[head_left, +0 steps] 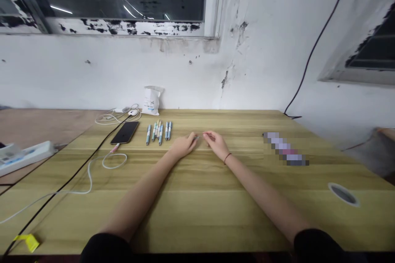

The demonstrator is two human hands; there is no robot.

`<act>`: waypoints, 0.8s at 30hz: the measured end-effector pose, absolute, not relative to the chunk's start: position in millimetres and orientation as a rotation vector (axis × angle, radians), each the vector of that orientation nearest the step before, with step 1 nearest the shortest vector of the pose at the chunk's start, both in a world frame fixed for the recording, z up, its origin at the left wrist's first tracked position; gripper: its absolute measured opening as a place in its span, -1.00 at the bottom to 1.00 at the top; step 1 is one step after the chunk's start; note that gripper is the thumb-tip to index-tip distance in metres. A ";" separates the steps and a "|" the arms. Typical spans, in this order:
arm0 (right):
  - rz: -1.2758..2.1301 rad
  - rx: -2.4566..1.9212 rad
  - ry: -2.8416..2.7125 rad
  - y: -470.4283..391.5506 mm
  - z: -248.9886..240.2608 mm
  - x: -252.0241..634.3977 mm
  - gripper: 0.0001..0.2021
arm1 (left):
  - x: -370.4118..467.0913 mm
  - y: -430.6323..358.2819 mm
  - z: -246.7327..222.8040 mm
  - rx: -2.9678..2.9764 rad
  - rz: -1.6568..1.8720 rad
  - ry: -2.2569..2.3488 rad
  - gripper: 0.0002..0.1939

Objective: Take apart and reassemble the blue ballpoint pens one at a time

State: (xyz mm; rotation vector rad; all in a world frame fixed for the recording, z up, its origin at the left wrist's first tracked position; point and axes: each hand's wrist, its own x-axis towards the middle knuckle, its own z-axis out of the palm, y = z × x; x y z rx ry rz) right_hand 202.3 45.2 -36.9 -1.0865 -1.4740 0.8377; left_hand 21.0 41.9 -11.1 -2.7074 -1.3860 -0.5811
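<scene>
My left hand [184,146] rests over the middle of the table, its fingers closed. A small pale bluish tip [196,137] pokes out between thumb and forefinger; the rest is hidden in the hand. Just right of it, my right hand [217,145] has its fingertips pinched together, pointing at that tip. Whether anything sits in this pinch is too small to tell. To the left of my left hand lie several pens with blue, green and yellowish barrels, among them a blue pen [148,134] and another blue pen [170,130].
A black phone [125,132] with a white charging cable [90,172] lies at left. Behind it stand a white packet [151,100] and coiled cords. A black cable [77,168] crosses the table's left side. At right are a blurred-out long object [285,149] and a round grommet [343,194].
</scene>
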 end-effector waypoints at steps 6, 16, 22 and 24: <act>0.826 -1.114 -1.309 47.5 -35.4 202.7 -0.64 | 15.6 50.7 -14.8 -2.735 -0.826 -1.335 -0.71; 0.850 -1.096 -1.282 45.0 -32.9 202.1 -0.66 | 15.6 47.0 -11.4 -2.558 -0.763 -1.643 -0.63; 0.847 -1.098 -1.271 44.0 -32.1 202.1 -0.66 | 14.8 48.2 -12.1 -2.597 -0.783 -1.555 -0.64; 0.845 -1.094 -1.279 43.8 -32.1 201.2 -0.67 | 14.3 48.9 -12.7 -2.635 -0.785 -1.494 -0.63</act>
